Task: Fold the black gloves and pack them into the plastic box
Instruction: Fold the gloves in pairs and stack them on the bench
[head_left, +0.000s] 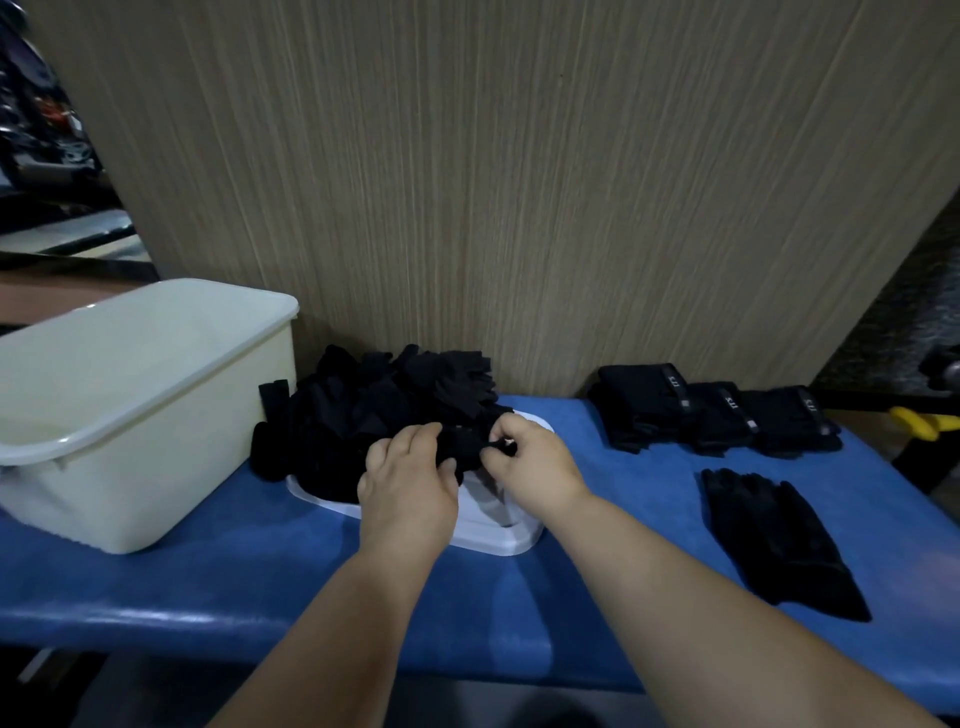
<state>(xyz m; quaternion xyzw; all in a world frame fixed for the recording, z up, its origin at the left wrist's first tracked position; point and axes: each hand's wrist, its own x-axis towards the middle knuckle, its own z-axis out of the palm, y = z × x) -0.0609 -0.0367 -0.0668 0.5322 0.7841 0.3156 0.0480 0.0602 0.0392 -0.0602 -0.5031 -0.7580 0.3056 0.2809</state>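
The black glove (464, 448) I am working on sits between my two hands, just above the near edge of the heap (384, 400) of loose black gloves it belongs to. My left hand (410, 475) has its fingers curled over one end of it, and my right hand (535, 462) pinches the other end with fingers and thumb drawn tight. I hold it at both ends so that, as I judge it, I can pull it free of the tangle and straighten it before I fold it. How much of it is clear of the pile I cannot tell, black on black.

The heap lies on a shallow white tray (498, 540), which keeps the loose gloves together right in front of me. The plastic box (130, 395) stands open on my left, touching the heap's far side, close enough to drop finished ones in; I see nothing inside it from here, though part of its floor is hidden by the near wall.

At the back right, three folded stacks (717, 415) stand side by side against the wooden wall panel (519, 182), out of my way until they are packed. Nearer me on the right a flat pair (779, 540) lies spread on the blue desk (260, 571), well apart from the heap, probably laid out ready for folding.
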